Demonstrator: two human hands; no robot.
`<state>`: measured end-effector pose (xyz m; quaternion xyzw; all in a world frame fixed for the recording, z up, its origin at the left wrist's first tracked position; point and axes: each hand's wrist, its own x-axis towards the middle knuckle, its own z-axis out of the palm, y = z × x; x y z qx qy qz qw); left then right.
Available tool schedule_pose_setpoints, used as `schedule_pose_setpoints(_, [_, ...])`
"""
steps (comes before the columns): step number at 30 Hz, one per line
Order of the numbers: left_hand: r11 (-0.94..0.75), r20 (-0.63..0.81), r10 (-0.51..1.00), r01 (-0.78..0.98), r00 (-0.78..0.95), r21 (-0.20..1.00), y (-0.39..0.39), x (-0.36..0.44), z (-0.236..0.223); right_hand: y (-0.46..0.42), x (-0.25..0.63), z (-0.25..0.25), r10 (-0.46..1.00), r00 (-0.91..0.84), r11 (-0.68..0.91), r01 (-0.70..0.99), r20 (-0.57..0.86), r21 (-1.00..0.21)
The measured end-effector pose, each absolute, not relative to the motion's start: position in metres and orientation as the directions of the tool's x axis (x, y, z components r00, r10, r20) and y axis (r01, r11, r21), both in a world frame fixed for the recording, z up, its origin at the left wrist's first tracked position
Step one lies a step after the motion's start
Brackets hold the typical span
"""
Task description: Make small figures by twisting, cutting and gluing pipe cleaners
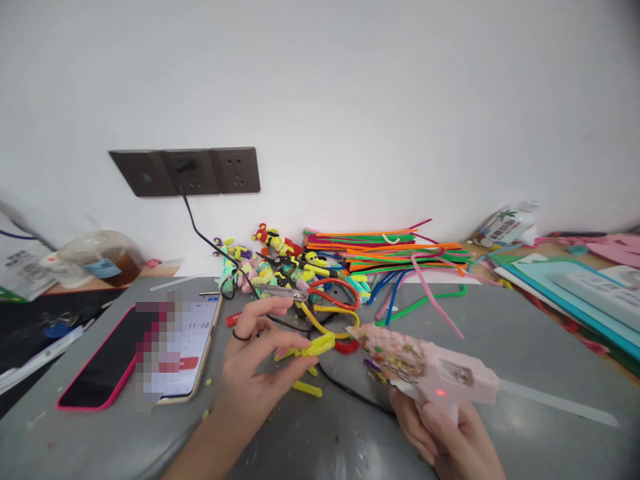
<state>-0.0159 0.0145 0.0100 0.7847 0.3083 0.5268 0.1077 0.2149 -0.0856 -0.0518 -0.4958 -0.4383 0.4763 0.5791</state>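
My left hand [255, 363] pinches a short yellow pipe-cleaner piece [318, 345] between thumb and fingers, just above the grey table [500, 347]. A dark ring sits on one finger. My right hand [445, 437] grips the handle of a pink hot glue gun [430, 367], whose red light is on. Its nozzle points left, almost touching the yellow piece. A clear glue stick [555, 403] juts from the gun's back. Red-handled scissors [320, 295] lie just beyond my left hand.
Two phones [145, 357] lie at the left. A pile of colourful pipe cleaners [395, 253] and small pipe-cleaner figures [270, 263] sit by the wall. A black cable [200, 230] runs from the wall sockets [193, 171]. Coloured paper sheets [565, 287] lie at the right.
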Motion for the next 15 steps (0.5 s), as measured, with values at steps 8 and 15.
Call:
schedule_pose_setpoints(8, [-0.806,0.757,0.58,0.346,0.302,0.479,0.016,-0.012,0.014,-0.091,0.214,-0.049,0.991,0.127,-0.025,-0.2,-0.051,-0.98])
schedule_pose_setpoints(15, [-0.81,0.755,0.576,0.348,0.314,0.472,0.015,-0.009,0.014,-0.096,0.219,-0.057,0.972,0.217,-0.08,-0.053,-0.09,-0.995])
